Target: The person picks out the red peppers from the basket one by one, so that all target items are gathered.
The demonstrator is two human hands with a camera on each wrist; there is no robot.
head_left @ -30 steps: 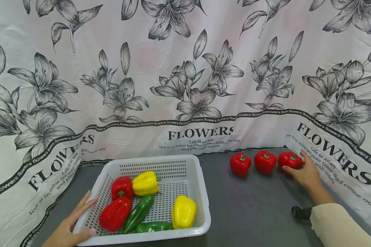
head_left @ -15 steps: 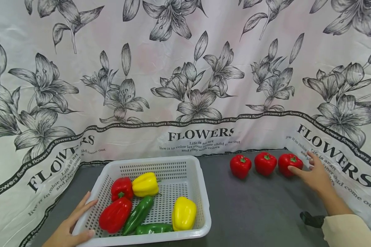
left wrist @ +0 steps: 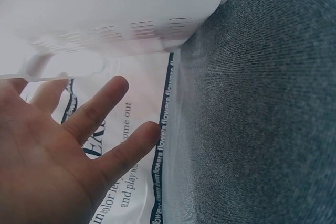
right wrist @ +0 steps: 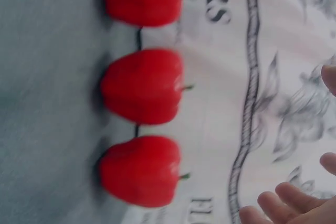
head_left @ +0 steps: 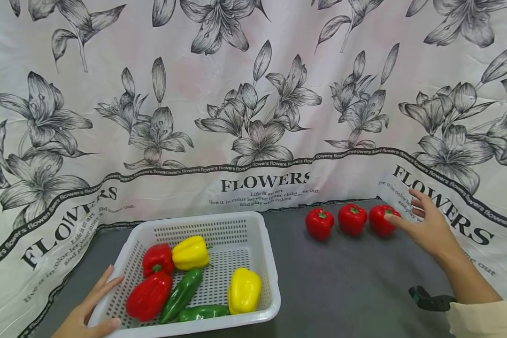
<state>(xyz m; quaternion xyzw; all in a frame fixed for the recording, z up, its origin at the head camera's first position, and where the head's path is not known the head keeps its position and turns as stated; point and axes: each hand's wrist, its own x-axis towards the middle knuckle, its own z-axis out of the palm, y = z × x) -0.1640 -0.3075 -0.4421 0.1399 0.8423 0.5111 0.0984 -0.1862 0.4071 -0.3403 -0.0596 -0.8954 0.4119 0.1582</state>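
Observation:
Three red bell peppers stand in a row at the back right of the table: a left one (head_left: 319, 224), a middle one (head_left: 352, 219) and a right one (head_left: 382, 220). My right hand (head_left: 431, 230) is raised beside the right one, fingers spread and nothing in them; the thumb overlaps that pepper in the head view. In the right wrist view the fingers (right wrist: 286, 203) are apart from all three. My left hand (head_left: 86, 307) rests at the left rim of a white plastic basket (head_left: 274, 281); its fingers (left wrist: 105, 103) are extended and spread.
Inside the basket lie two red bell peppers (head_left: 149, 295), two yellow bell peppers (head_left: 244, 291) and two long green peppers (head_left: 181, 295). A white flower-print cloth (head_left: 270, 188) hangs behind the grey table (head_left: 334, 281). A black strap device (head_left: 431, 299) is at the right wrist.
My right hand has let go of the right red bell pepper and lifted up and back from it. The head view has turned slightly right. The left hand stays at the basket.

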